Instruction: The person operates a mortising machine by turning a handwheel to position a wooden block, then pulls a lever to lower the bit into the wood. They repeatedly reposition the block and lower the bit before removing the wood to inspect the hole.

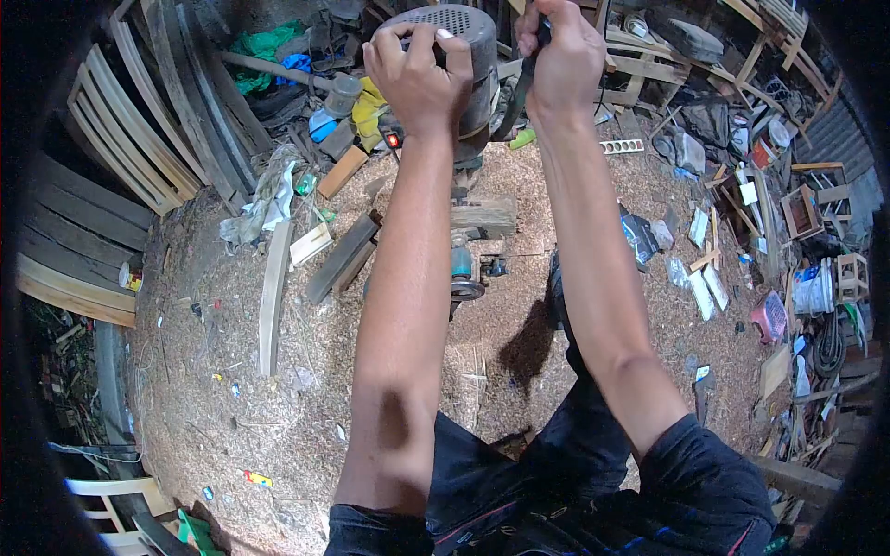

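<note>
My left hand [422, 79] rests on a dark, round motor housing [477, 51] with a perforated end, its fingers curled over the top. Beside it, my right hand [564, 65] is closed at the upper edge of the view around a dark, strap-like piece [515, 104], whose kind I cannot tell. Below the housing, in line with it, are a wooden block [487, 215], a teal machine part [461, 261] and a dark handwheel [466, 290]. My forearms hide part of the machine on both sides.
Sawdust covers the floor [250, 417]. Wooden offcuts [341, 259] and a long slat [274, 296] lie left of the machine. Curved boards [130, 120] lean at the far left. A power strip [621, 146] lies to the right, near scrap wood and a pink basket [769, 317].
</note>
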Demonstrator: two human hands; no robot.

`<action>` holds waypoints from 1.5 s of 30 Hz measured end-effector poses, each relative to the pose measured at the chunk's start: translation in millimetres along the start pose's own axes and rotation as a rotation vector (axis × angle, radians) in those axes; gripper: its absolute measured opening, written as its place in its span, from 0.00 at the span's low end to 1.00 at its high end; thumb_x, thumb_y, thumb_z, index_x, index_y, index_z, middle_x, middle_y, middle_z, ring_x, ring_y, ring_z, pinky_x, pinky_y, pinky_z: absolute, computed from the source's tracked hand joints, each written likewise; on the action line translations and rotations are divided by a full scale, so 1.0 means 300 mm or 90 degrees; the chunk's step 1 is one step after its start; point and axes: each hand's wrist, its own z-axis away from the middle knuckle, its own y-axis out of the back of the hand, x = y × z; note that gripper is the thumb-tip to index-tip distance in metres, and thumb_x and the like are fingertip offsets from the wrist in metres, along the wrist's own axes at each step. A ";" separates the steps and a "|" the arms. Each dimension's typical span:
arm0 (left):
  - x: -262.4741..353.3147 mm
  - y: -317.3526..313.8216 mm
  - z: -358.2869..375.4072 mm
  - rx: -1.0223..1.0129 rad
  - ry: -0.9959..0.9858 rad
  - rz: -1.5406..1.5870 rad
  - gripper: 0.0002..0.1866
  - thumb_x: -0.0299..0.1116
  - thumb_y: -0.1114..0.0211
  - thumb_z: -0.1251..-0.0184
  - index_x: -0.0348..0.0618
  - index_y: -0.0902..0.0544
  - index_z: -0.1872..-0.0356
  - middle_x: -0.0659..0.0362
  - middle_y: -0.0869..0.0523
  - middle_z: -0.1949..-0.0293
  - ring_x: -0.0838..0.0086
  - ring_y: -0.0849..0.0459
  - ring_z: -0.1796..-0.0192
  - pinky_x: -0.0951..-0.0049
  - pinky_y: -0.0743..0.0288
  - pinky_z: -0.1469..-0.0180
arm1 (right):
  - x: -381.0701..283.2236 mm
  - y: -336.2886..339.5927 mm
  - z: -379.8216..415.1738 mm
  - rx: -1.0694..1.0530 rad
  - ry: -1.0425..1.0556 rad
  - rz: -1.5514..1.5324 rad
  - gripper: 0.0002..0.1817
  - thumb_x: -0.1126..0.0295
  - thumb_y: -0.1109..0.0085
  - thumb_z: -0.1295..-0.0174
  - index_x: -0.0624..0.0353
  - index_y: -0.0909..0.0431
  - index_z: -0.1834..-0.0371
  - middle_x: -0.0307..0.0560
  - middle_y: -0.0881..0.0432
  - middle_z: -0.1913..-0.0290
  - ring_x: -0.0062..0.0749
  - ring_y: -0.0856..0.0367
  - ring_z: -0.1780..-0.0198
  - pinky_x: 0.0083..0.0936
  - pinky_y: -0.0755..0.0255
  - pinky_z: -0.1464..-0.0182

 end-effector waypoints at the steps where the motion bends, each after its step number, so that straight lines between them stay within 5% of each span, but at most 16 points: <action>1: 0.006 0.003 0.003 -0.002 0.004 0.004 0.14 0.39 0.40 0.39 0.38 0.13 0.69 0.48 0.18 0.63 0.55 0.22 0.56 0.55 0.29 0.48 | 0.003 0.014 0.015 -0.014 0.013 0.010 0.18 0.66 0.48 0.27 0.57 0.25 0.78 0.35 0.27 0.80 0.17 0.34 0.80 0.18 0.43 0.76; 6: 0.016 0.015 0.005 -0.018 0.017 0.016 0.15 0.40 0.42 0.37 0.38 0.13 0.68 0.48 0.17 0.62 0.55 0.22 0.54 0.54 0.31 0.46 | -0.045 0.029 0.096 -0.060 0.022 0.059 0.23 0.55 0.43 0.32 0.62 0.27 0.79 0.43 0.27 0.77 0.27 0.29 0.71 0.26 0.36 0.67; 9: 0.016 0.013 0.008 -0.012 0.016 0.017 0.16 0.40 0.42 0.37 0.38 0.13 0.68 0.48 0.17 0.63 0.55 0.22 0.54 0.54 0.31 0.46 | -0.049 0.032 0.131 -0.056 0.057 0.013 0.18 0.71 0.48 0.30 0.61 0.27 0.82 0.34 0.28 0.80 0.15 0.37 0.77 0.18 0.45 0.74; 25: 0.009 0.003 0.033 0.038 0.002 0.024 0.12 0.40 0.40 0.40 0.43 0.15 0.73 0.53 0.21 0.64 0.55 0.23 0.58 0.51 0.32 0.50 | -0.108 0.079 0.299 -0.061 0.022 0.035 0.18 0.68 0.53 0.31 0.64 0.30 0.80 0.42 0.27 0.76 0.23 0.32 0.72 0.23 0.39 0.66; 45: -0.006 -0.006 0.028 0.006 0.018 0.009 0.13 0.38 0.40 0.40 0.39 0.13 0.70 0.48 0.19 0.65 0.54 0.22 0.57 0.53 0.29 0.51 | -0.112 0.115 0.391 -0.071 0.016 0.132 0.18 0.67 0.54 0.34 0.66 0.31 0.81 0.43 0.29 0.78 0.25 0.33 0.73 0.24 0.40 0.67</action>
